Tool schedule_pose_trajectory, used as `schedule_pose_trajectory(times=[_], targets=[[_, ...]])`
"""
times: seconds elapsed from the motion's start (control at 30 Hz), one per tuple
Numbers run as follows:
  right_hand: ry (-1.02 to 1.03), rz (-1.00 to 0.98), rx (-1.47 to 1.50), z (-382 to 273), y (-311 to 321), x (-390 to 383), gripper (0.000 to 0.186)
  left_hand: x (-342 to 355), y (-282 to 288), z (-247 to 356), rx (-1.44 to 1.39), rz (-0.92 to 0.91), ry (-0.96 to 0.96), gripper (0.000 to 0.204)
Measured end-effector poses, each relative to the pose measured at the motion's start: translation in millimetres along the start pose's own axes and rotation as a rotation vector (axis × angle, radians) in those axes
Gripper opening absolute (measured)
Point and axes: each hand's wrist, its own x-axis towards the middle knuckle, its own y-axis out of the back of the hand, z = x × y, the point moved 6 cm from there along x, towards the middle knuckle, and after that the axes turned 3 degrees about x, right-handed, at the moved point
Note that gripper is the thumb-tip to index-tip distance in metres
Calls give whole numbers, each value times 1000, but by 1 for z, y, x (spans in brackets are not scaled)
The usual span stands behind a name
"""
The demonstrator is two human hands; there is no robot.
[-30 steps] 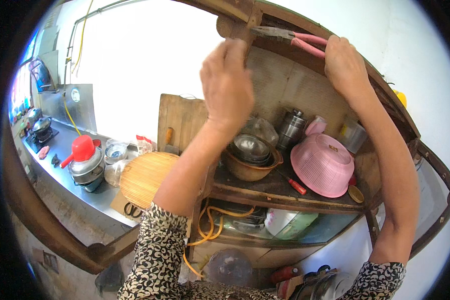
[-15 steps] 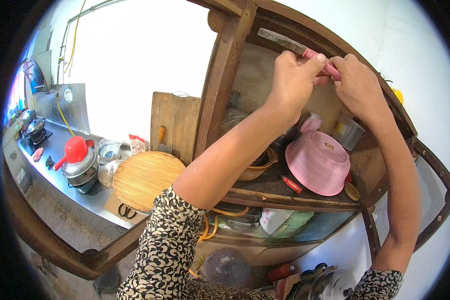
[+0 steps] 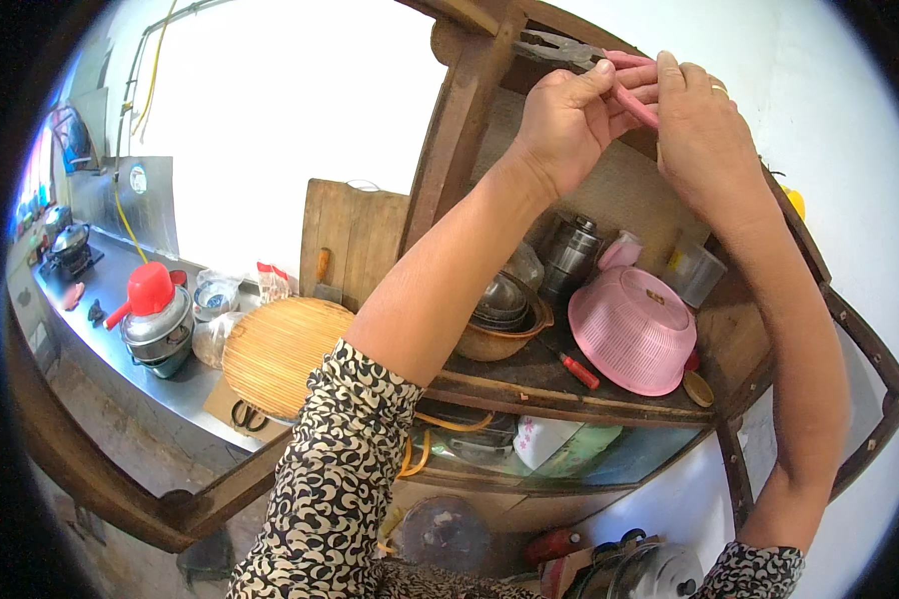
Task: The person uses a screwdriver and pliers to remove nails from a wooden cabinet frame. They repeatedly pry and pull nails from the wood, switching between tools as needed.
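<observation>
Both my hands are raised at the top of an open wooden cabinet [image 3: 449, 120], on pink-handled pliers [image 3: 569, 50]. The metal jaws lie at the upper corner of the frame; I cannot tell whether they touch it. My left hand [image 3: 574, 125] has its thumb and fingers around the handles near the pivot. My right hand [image 3: 704, 150], with a ring on one finger, is closed on the handle ends. Below them, the shelf holds a pink plastic colander [image 3: 629, 339], nested bowls [image 3: 499, 339], a metal canister [image 3: 571, 260] and a red-handled screwdriver [image 3: 579, 373].
Left, a steel counter [image 3: 110, 329] holds several pots, a red dipper [image 3: 150, 292], a round wooden board [image 3: 280, 354] and a cutting board [image 3: 355, 230]. Open door frames [image 3: 874, 359] swing out at both sides. An orange hose [image 3: 454, 421] and cookware [image 3: 649, 569] lie lower down.
My left hand has moved right and joined my right hand on the pliers. The pliers tilted lower half a second ago; now they are raised again, with the jaws higher.
</observation>
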Motion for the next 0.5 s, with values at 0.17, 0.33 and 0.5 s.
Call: schedule_pose_trajectory(times=[0.17, 0.33, 0.5], targets=[[80, 166, -171, -17, 5, 3, 45, 4, 9, 4, -75, -97, -12, 40], [26, 69, -229, -22, 9, 9, 57, 5, 11, 6, -128, -54, -6, 39], [40, 145, -287, -23, 12, 6, 55, 7, 11, 6, -145, -104, -45, 37]])
